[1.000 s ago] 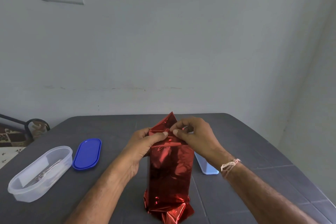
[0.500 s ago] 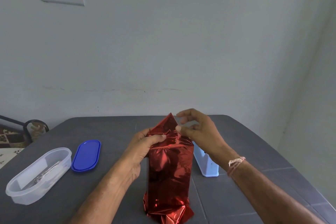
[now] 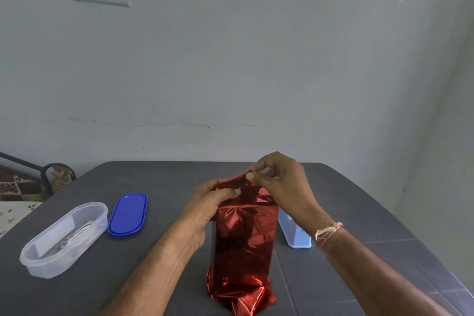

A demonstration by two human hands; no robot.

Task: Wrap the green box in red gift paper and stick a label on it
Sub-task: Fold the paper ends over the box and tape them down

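The box stands upright on the grey table (image 3: 359,208), fully covered in shiny red gift paper (image 3: 243,238), so no green shows. Loose paper is crumpled at its bottom end near me. My left hand (image 3: 205,210) grips the upper left side, thumb pressed on the folded top. My right hand (image 3: 279,179) pinches the pointed top flap of the paper between thumb and fingers, bending it down toward me. No label is visible on the paper.
A clear oval plastic container (image 3: 64,238) with papers inside sits at the left, its blue lid (image 3: 128,213) beside it. A light blue box (image 3: 295,233) stands just right of the wrapped box. A chair (image 3: 38,174) stands past the table's left edge.
My right hand let go of the top fold, rose, and now pinches the pointed flap, which has bent down from upright. My left hand kept its hold.
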